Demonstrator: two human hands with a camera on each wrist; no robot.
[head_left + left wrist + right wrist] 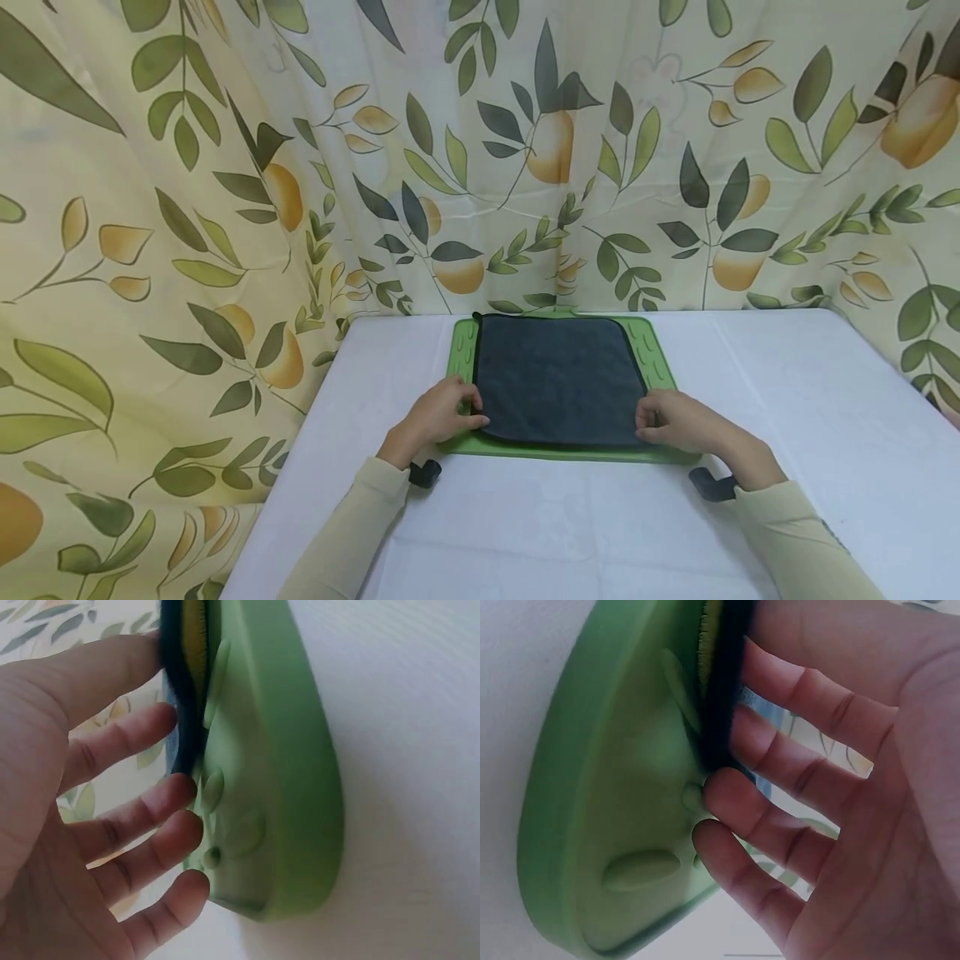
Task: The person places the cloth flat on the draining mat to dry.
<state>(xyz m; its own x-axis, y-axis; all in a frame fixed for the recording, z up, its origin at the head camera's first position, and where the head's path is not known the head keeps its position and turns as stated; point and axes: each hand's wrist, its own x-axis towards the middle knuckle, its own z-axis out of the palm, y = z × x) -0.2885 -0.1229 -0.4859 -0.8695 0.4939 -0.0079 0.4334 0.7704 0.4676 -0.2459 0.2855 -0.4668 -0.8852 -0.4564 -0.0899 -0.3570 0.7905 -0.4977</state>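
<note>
A dark navy cloth pad (pixel 555 379) with rounded corners lies flat over a green tray (pixel 570 454) on the table. In the left wrist view the tray (pixel 300 787) shows raised leaf-like bumps, and a strip of yellow shows under the pad's dark border (pixel 174 667). My left hand (pixel 450 410) is at the pad's left edge near its front corner, fingers spread and fingertips against the border. On the opposite side my right hand (pixel 681 419) touches the right edge near the front corner, fingers gently bent. The right wrist view shows its fingertips along the dark border (pixel 727 697).
A white cloth (pixel 525 533) covers the table. Behind and to the left hangs a curtain (pixel 465 167) printed with leaves and orange fruit. A black strap piece sits at the left wrist (pixel 425 473) and another at the right wrist (pixel 712 485).
</note>
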